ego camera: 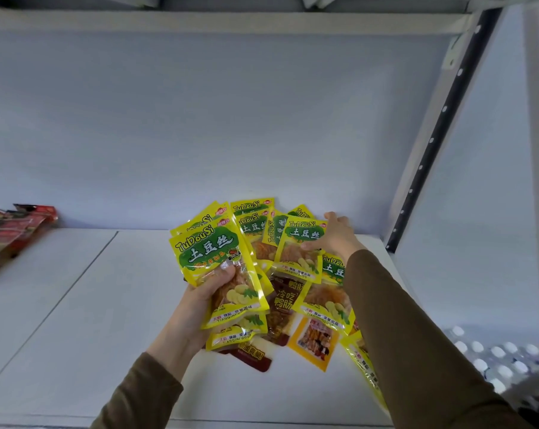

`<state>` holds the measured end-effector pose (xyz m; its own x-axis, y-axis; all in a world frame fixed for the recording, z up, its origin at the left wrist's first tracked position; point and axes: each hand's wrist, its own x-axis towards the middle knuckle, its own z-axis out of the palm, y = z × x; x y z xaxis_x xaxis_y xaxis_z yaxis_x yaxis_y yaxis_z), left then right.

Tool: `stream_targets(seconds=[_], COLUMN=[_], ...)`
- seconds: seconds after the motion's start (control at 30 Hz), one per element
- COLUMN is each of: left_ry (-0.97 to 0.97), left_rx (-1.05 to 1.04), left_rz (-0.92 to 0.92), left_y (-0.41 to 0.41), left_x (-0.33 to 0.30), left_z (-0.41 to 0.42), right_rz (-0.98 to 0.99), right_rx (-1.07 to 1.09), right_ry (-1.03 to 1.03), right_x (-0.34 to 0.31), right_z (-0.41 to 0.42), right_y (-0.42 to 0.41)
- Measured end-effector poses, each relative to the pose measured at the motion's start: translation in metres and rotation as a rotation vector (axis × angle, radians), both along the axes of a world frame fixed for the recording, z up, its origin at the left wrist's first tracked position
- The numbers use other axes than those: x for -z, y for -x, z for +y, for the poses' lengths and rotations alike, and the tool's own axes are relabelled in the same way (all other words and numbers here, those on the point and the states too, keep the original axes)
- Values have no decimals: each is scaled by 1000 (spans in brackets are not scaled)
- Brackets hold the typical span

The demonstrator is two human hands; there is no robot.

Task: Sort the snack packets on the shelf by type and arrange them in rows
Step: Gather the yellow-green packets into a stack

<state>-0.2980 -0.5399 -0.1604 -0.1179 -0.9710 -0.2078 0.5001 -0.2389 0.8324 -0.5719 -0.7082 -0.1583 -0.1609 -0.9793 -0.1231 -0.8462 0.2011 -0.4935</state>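
Landmark = mixed pile (296, 292) on shelf (76, 305). Nearest, just L of pile: left hand (206, 292) clamps a stack of yellow TuDouSi packets (218, 264), thumb on front. Pile's far side: right hand (333, 236) pinches another yellow packet (302, 246). Dark red packets (282, 308) & orange packet (313, 339) unsorted. Far L of pile: red packets (11, 233). No rows yet, prob early on.
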Motion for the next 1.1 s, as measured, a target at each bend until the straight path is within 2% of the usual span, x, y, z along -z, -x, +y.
stream_targets(seconds=[0.3,0.5,0.63,0.7,0.83,0.97,1.1], left_ry=[-8,23,2,6,59,73,83], left_rx=[25,-24,-107,-168,-276,-392,-404], left_rz=[-43,-33,-23,-7,53,32,32], left_y=[4,2,4,4,6,3,-4], left_x=[0,0,-2,-5,-20,-30,-33], left_z=[-10,-15,-18,-21,-25,-22,-17], right_rz=[-534,-1082,-1506,-1619,-1529,-1396,-1253], right_rx=[73,175,163,125,180,226,114], right_ry=[221,336,277,230,156,110,83], right_x=[-13,-39,-60,-62,-48,-33,-23], right_z=[4,20,40,52,76,95,107], right_y=[-2,0,-15,-34,-87,-126,-143])
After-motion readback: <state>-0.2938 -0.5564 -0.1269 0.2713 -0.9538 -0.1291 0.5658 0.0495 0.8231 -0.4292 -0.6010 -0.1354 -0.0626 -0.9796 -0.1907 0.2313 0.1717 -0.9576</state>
